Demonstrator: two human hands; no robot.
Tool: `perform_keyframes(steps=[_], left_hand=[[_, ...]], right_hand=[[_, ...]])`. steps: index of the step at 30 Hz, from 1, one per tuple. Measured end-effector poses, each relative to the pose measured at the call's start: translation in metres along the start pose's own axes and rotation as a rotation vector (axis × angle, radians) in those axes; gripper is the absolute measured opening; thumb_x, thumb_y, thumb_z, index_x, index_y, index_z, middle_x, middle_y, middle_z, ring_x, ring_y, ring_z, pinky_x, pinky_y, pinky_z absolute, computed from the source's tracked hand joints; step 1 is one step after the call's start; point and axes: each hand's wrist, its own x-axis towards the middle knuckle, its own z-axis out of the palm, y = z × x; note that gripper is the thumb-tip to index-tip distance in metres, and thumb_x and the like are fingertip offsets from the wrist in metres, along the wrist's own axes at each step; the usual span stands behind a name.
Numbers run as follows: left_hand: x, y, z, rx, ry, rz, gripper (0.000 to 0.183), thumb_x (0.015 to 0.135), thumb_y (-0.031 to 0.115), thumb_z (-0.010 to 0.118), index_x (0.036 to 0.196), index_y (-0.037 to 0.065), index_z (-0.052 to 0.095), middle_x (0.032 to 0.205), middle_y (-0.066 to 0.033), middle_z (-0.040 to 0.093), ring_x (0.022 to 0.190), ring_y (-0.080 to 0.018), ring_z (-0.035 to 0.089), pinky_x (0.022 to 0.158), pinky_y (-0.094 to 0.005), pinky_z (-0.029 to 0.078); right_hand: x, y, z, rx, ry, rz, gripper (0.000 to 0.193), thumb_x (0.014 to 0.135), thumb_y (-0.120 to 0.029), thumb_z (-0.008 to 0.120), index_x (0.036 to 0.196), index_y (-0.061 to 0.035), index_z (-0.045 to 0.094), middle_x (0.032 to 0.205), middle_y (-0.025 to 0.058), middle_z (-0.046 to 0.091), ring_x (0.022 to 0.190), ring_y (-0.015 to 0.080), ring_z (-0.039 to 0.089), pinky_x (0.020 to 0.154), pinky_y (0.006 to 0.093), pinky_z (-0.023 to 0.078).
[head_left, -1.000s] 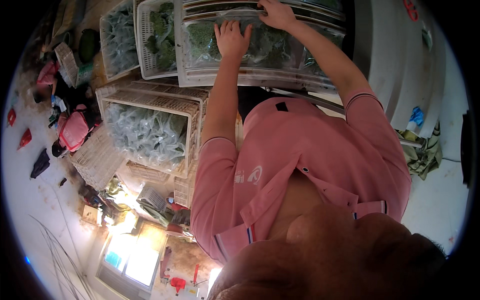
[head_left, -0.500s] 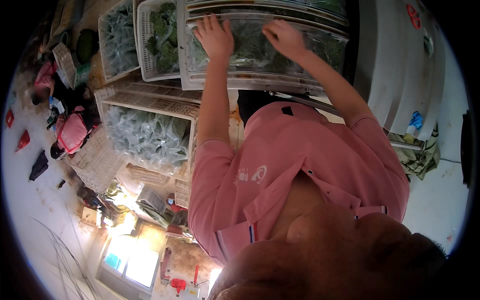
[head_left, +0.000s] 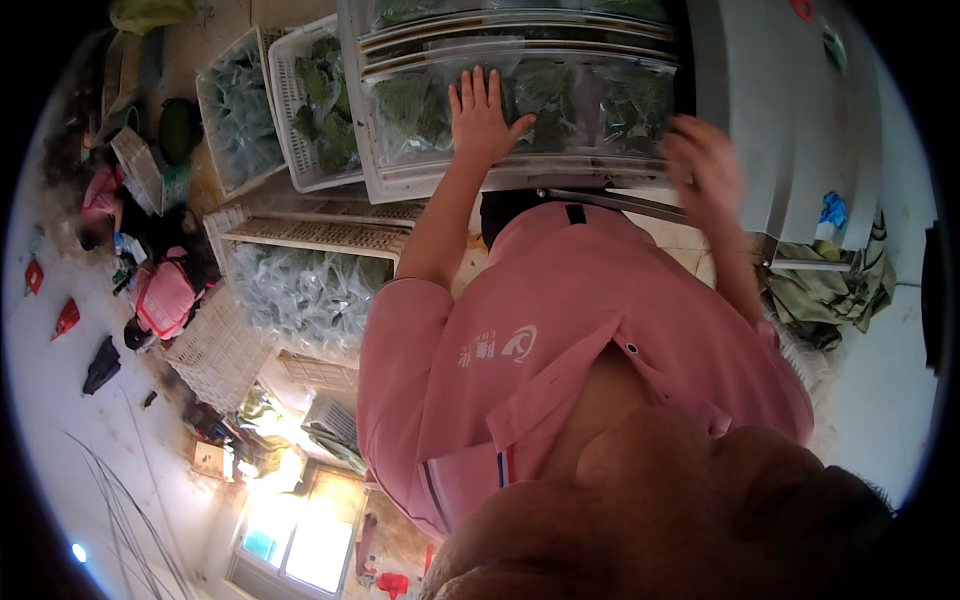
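Observation:
My left hand (head_left: 484,125) lies flat, fingers spread, on a row of clear plastic bags with green leafy herbs (head_left: 408,110). The bags lie side by side in a shallow pale tray (head_left: 368,160) at the top middle. Another bag of greens (head_left: 545,95) is just right of the hand, and one more (head_left: 637,105) sits near the tray's right end. Off that right end is my right hand (head_left: 705,175), smeared by motion, its fingers seemingly bent. Whether it holds anything I cannot make out.
White crates of leafy greens (head_left: 325,105) and bagged goods (head_left: 242,115) stand to the left. Nearer is another crate (head_left: 232,240) full of clear bags. A grey metal cabinet (head_left: 770,110) rises at the right. Another person in pink (head_left: 165,295) is at the far left.
My left hand has moved right and down onto the bags and flattened out. My right hand has left the bags and swung right, past the tray's end. The bags now lie more plainly visible.

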Motion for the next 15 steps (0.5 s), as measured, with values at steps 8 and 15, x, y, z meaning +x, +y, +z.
perform_keyframes(steps=[8, 15], left_hand=[[-0.006, -0.003, -0.007, -0.01, -0.048, 0.127, 0.089, 0.095, 0.069, 0.037, 0.157, 0.008, 0.018, 0.163, -0.0126, 0.016, 0.15, -0.0348, 0.011, 0.12, -0.0545, 0.005], [-0.021, 0.022, -0.035, -0.447, 0.252, 0.057, 0.083, 0.097, 0.058, 0.047, 0.152, 0.001, 0.026, 0.158, -0.0204, 0.026, 0.148, -0.0387, 0.02, 0.119, -0.0555, 0.009]], right_hand=[[-0.236, 0.121, -0.218, -0.803, -0.69, 1.173, 0.066, 0.084, -0.023, 0.073, 0.143, -0.0192, 0.044, 0.14, 0.0149, 0.05, 0.124, 0.0371, 0.052, 0.099, 0.0488, 0.047], [-0.281, 0.164, -0.175, -0.81, -0.132, 0.465, 0.016, 0.079, -0.009, 0.069, 0.092, -0.0054, 0.062, 0.103, 0.0101, 0.065, 0.106, 0.0314, 0.058, 0.094, 0.0448, 0.045]])
